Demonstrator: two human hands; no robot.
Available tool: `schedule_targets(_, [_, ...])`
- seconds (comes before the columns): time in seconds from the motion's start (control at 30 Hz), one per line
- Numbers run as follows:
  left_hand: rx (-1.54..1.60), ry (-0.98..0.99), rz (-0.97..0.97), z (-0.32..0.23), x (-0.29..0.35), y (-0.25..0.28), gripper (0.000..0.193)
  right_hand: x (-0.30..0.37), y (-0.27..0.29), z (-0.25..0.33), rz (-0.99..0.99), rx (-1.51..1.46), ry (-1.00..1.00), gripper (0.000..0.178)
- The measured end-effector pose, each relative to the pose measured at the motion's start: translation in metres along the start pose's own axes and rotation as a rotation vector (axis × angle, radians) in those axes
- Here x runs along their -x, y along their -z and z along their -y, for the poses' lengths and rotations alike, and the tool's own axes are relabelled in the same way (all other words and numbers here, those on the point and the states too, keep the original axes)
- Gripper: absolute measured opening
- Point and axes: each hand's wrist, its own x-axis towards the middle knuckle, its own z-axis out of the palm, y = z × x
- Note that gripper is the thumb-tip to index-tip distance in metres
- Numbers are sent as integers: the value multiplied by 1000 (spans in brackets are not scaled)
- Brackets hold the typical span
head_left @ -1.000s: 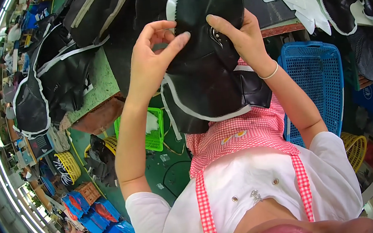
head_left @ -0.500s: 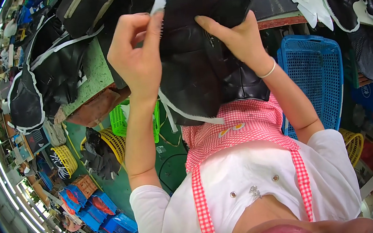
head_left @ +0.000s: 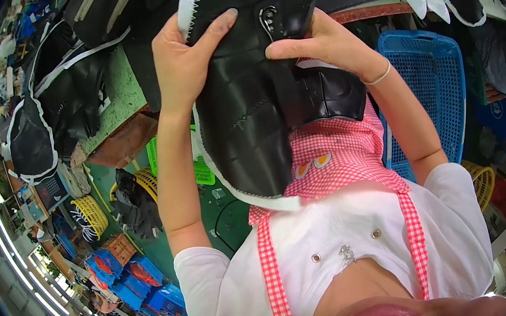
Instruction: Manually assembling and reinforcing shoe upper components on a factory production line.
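No lettering can be read, the small pale emblem [head_left: 497, 109] on the blue container [head_left: 494, 126] at far right being indistinct.

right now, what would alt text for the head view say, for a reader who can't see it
A left hand and a right hand grip a black leather-like piece edged with white strip, partly in front of a red-and-white checked apron. A blue basket is at the right; more black pieces lie on a green-topped table at the left.

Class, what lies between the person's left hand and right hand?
In the head view, the black piece spans the stretch between the left hand and the right hand, gripped by both.
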Motion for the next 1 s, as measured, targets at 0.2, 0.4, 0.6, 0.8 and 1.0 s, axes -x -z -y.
schedule_targets(0.2, [-100, -153, -50, 6, 1, 7, 23, 9, -5, 23, 136, 58, -230, 33])
schedule_targets(0.4, [-206, -262, -90, 2, 5, 6, 24, 30, -16, 14, 55, 88, 152, 32])
schedule_targets(0.6, [-425, -226, 96, -15, -10, 11, 29, 46, -12, 19, 33, 345, 314, 30])
schedule_targets(0.8, [-596, 40, 1100, -32, -39, -18, 34, 100, -33, 64, 698, 161, 15, 20])
schedule_targets(1.0, [-1002, -333, 941, 129, 19, -24, 55, 85, 21, 21, -4, 411, -4, 13])
